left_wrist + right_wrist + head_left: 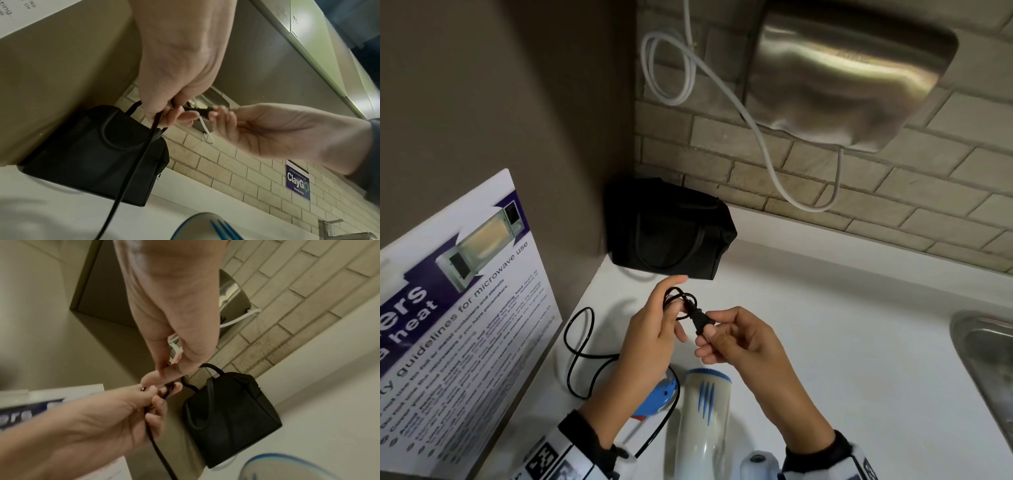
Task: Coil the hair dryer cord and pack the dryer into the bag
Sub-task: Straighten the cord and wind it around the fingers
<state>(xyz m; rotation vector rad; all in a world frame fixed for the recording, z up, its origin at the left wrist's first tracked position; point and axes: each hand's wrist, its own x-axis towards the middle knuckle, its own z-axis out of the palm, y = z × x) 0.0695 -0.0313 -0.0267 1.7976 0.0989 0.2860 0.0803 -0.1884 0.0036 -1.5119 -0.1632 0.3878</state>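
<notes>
We're at a white table (825, 308) tucked into a corner, tiled wall behind, a hand dryer mounted up top and a microwave poster (458, 308) leaning on the left. Going left to right: most of the black cord (580, 356) lies loose on the table in a big slack loop, running up into our left hand (650, 342), whose grip is curled round a few small turns of it. Right beside that, our right hand (743, 346) pinches the plug (700, 320), its long axis pointing across at the left fingers. So the free end's basically touching the coil, and the slack all sits left and below. We'd guess the coiling has barely started. The dryer (705, 411) lies under our wrists, barrel pointing away, and the bag (671, 236) sits shut-looking in the corner beyond both hands, a bit nearer the left.
</notes>
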